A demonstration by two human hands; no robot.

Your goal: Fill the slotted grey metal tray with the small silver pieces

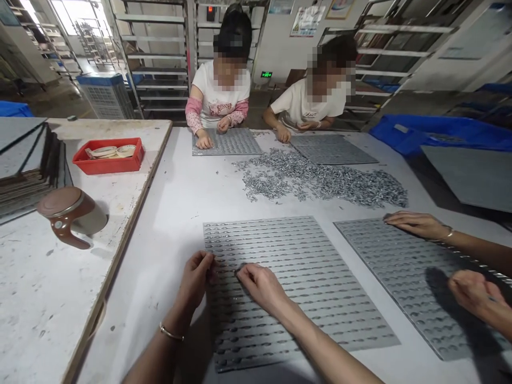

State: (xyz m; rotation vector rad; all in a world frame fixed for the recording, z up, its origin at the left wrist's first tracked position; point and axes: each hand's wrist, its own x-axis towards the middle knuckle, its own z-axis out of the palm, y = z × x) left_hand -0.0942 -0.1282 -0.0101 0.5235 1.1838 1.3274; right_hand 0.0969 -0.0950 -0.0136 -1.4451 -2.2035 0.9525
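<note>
A grey flat board with rows of small dark oval metal pieces lies on the white table in front of me. My left hand is at the board's left edge, thumb and fingers pinched together; what they hold, if anything, is hidden. Over the left part of the board, my right hand points its closed fingertips down at a row. A small dark metal piece shows at those fingertips. Beyond the board spreads a loose pile of small shiny metal pieces.
At right, a co-worker's hands are over another grey board. Two people sit across the table with boards. On the left side table stand a brown-lidded mug, a red bin and stacked boards. Blue plastic lies far right.
</note>
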